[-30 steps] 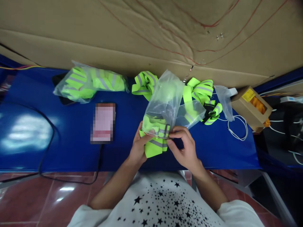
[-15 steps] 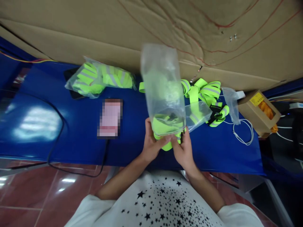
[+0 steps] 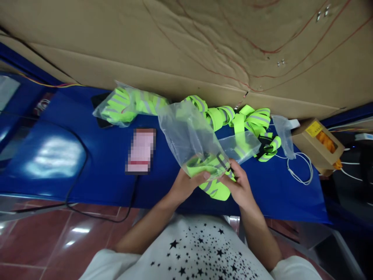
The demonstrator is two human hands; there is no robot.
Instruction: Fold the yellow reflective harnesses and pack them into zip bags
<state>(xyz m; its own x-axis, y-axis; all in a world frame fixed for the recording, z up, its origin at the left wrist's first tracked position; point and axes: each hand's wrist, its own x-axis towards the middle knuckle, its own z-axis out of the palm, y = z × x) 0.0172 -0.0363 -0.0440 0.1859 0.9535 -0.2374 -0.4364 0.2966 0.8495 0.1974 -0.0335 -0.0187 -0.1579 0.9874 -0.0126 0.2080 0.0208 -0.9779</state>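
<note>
One clear bag (image 3: pixel 186 130), partly over one folded lime strap (image 3: pixel 218 191), was clamped in left hand (image 3: pixel 184 184) and right hand (image 3: pixel 241 186), centre of the frame; bagging seemed underway, apparently needing the protruding end pushed inside.

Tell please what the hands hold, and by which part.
The left hand and right hand hold a yellow-green strap bundle, partly in a clear bag, by its sides, at the bag's near edge.

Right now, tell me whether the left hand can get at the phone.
Probably yes: nothing seems to stand between the left hand and the phone on the blue table. That hand is holding the clear bag and yellow-green strap, though, so it would likely need to let go first.
</note>
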